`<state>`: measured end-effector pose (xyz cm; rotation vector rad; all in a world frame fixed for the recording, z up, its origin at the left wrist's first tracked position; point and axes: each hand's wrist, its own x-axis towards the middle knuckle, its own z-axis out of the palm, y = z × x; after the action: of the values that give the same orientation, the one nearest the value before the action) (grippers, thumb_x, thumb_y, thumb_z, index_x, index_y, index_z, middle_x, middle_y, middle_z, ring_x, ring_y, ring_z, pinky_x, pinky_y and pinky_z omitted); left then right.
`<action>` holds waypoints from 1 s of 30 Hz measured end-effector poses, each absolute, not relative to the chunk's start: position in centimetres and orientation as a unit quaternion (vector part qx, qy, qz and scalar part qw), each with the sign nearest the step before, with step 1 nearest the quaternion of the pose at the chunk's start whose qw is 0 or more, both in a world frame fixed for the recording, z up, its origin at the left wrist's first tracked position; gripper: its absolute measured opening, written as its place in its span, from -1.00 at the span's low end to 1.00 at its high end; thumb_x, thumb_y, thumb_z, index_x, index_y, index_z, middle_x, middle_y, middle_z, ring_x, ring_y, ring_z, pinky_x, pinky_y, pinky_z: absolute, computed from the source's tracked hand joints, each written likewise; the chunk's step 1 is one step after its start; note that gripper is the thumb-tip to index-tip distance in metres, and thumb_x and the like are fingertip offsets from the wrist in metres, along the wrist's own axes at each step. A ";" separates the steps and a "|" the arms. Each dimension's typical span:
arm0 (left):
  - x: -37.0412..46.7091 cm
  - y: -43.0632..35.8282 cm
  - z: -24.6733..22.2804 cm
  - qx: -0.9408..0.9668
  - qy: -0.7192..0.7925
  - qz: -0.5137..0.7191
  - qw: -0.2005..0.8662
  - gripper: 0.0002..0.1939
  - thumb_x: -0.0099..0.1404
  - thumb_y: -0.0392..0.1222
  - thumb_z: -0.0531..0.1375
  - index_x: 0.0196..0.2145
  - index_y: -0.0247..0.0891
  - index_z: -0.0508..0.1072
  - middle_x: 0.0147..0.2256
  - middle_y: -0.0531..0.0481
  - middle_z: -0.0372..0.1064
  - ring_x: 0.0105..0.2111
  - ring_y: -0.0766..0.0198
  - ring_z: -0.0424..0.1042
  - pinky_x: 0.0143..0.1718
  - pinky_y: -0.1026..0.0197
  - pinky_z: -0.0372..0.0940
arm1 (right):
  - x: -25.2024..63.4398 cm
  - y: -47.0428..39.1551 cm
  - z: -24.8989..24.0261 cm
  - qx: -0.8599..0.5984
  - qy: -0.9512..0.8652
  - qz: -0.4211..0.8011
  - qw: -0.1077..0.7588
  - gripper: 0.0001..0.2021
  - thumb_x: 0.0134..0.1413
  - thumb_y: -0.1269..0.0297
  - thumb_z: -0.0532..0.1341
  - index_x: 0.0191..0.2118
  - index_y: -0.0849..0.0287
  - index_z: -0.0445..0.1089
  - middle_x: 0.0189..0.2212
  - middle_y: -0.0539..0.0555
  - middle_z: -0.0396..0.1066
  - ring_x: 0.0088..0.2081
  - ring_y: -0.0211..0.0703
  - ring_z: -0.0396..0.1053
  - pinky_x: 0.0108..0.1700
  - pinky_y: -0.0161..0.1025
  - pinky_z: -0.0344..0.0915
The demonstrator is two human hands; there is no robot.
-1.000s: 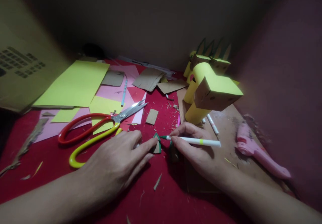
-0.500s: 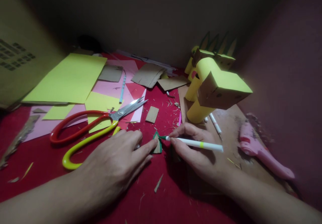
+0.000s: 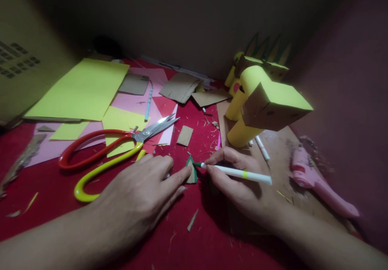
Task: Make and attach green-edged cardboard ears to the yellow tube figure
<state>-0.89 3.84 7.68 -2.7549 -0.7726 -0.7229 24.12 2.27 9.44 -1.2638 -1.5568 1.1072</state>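
Note:
My left hand lies over the red surface, its index fingertip pressing down a small cardboard triangle with green edges. Something small and pale shows between its curled fingers, too hidden to name. In my right hand is a white marker with a yellow-green band, pinched between thumb and fingers. Its green tip touches or nearly touches the triangle's right edge, near the top. Just left of my left hand lie scissors with one red and one yellow handle, blades slightly apart.
At right, a yellow paper-and-cardboard figure stands on a brown board, with another spiked figure behind. A pink glue gun lies beyond my right hand. Yellow sheets, cardboard pieces and scraps lie at left and back.
The view has shifted slightly, so the figures and glue gun appear a little further right. Both hands keep almost the same pose, with the marker tip still at the triangle's right edge.

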 end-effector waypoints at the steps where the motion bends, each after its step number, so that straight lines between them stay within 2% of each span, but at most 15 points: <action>1: -0.9 3.8 7.7 -0.930 -0.260 -0.242 0.093 -0.62 0.79 -0.28 -0.09 0.16 -0.28 0.52 -0.32 -0.02 0.44 -0.42 0.14 0.45 -0.44 0.18 0.32 | 24.1 2.3 9.4 -0.505 -0.618 0.441 0.411 -0.89 0.25 0.29 0.36 -0.34 0.09 0.52 -0.53 -0.06 0.50 -0.50 -0.26 0.34 -0.51 -0.34 0.20; 18: -0.9 3.7 7.1 -0.930 -0.260 -0.242 0.090 -0.60 0.78 -0.29 -0.08 0.16 -0.30 0.55 -0.29 -0.04 0.45 -0.40 0.13 0.45 -0.42 0.15 0.34 | 24.0 2.1 9.7 -0.510 -0.610 0.451 0.406 -0.89 0.17 0.32 0.34 -0.39 0.08 0.48 -0.56 -0.09 0.46 -0.54 -0.29 0.30 -0.53 -0.36 0.15; 24: -1.3 3.8 7.3 -0.929 -0.261 -0.244 0.097 -0.60 0.79 -0.27 -0.09 0.16 -0.32 0.54 -0.30 -0.02 0.41 -0.42 0.16 0.42 -0.43 0.17 0.30 | 24.1 2.2 9.4 -0.508 -0.595 0.463 0.416 -0.89 0.23 0.29 0.38 -0.35 0.09 0.51 -0.51 -0.06 0.52 -0.48 -0.26 0.37 -0.47 -0.35 0.24; 30: -1.0 3.7 7.3 -0.932 -0.259 -0.239 0.084 -0.62 0.79 -0.28 -0.06 0.20 -0.31 0.53 -0.28 -0.02 0.40 -0.37 0.16 0.38 -0.38 0.16 0.27 | 24.2 2.2 9.3 -0.497 -0.615 0.450 0.415 -0.88 0.25 0.32 0.38 -0.34 0.09 0.51 -0.52 -0.07 0.52 -0.49 -0.27 0.36 -0.48 -0.34 0.22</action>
<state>-1.03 3.67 7.27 -2.7810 -0.7741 -0.7142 24.21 2.22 9.31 -1.2496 -1.5456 1.1301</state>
